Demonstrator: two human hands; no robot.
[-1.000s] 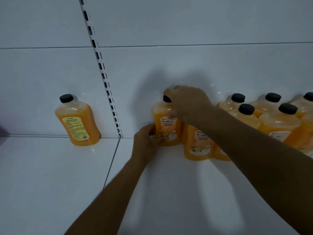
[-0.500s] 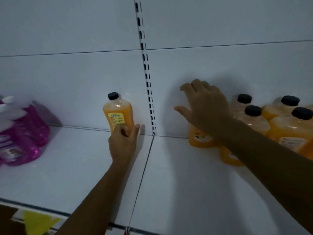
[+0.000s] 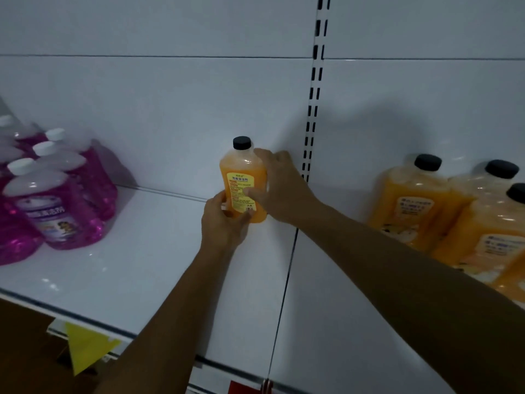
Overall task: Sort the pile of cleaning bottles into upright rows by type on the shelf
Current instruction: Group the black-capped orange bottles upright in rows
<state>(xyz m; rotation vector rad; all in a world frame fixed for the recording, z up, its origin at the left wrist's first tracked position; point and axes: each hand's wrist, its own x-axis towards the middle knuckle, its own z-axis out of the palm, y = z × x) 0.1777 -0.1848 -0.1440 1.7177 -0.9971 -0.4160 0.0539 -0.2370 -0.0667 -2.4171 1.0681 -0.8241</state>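
Observation:
A lone orange bottle (image 3: 241,177) with a black cap and yellow label stands upright at the back of the white shelf (image 3: 142,265), just left of the slotted upright. My left hand (image 3: 224,223) grips its base from the front. My right hand (image 3: 279,189) wraps its right side, thumb on the label. A group of like orange bottles (image 3: 412,200) stands upright at the right. Pink bottles (image 3: 54,206) with white caps stand at the left.
A slotted metal upright (image 3: 314,103) splits the back panel, and a seam (image 3: 287,280) splits the shelf below it. A yellow tag (image 3: 85,348) hangs from the shelf's front edge. Bare shelf lies between the pink bottles and the lone orange one.
The view has swung left. My right hand left the orange group and came over to the lone bottle. My left hand, which rested in front of the bottle, now holds its base.

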